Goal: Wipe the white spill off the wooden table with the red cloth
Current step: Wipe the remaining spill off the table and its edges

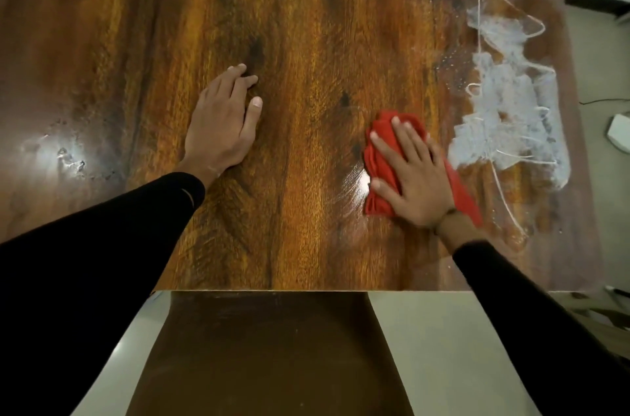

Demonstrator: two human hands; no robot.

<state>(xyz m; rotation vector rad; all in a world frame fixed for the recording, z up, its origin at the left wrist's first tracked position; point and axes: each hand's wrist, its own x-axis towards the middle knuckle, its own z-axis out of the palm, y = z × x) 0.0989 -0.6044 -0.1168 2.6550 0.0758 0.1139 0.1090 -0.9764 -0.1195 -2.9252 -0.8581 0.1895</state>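
Wooden table (306,23) filling most of the view, near edge straight across the bottom, right edge and rounded far-right corner bordering pale floor (600,177). Wide bare wood between and beyond both hands. Right hand (414,177) flat with fingers spread, pressing the crumpled red cloth (378,160) onto the tabletop. White spill (504,115) smeared just right of that cloth, near the right edge, thin white streaks trailing above and below it. Left hand (221,122) palm down on bare wood, fingers extended and close together, well left of the cloth. Dark chair seat (272,347) below the near edge.
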